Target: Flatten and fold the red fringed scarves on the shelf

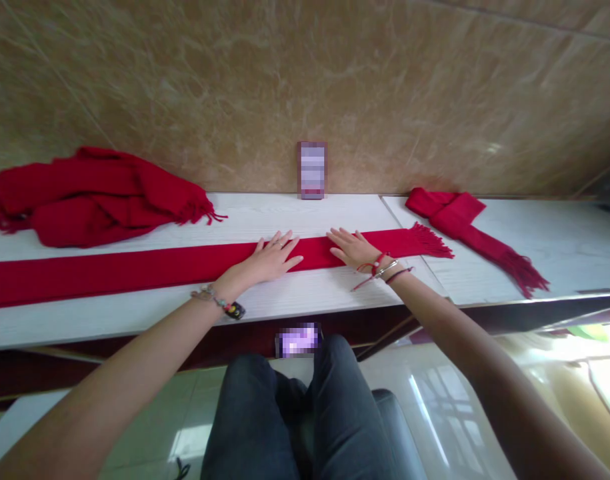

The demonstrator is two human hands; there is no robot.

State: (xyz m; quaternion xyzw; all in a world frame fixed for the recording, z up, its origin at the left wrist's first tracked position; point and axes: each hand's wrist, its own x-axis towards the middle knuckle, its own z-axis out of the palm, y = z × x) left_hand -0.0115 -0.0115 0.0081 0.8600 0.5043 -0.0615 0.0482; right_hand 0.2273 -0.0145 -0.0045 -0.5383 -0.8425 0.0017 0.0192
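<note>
A long red scarf (135, 270) lies stretched flat along the white table, its fringed end toward the right and its other end running out of view on the left. My left hand (275, 259) rests palm down on it near the middle, fingers spread. A short way to the right, my right hand (353, 249) also presses flat on the scarf, its fingers stretched toward the left. Neither hand grasps the cloth. Bracelets circle both wrists.
A crumpled red scarf (105, 197) is heaped at the back left. Another red scarf (467, 227), loosely folded, lies at the right. A blurred-out phone-like object (312, 170) leans against the marbled wall (305, 73). The white table's (309, 293) front edge is above my knees.
</note>
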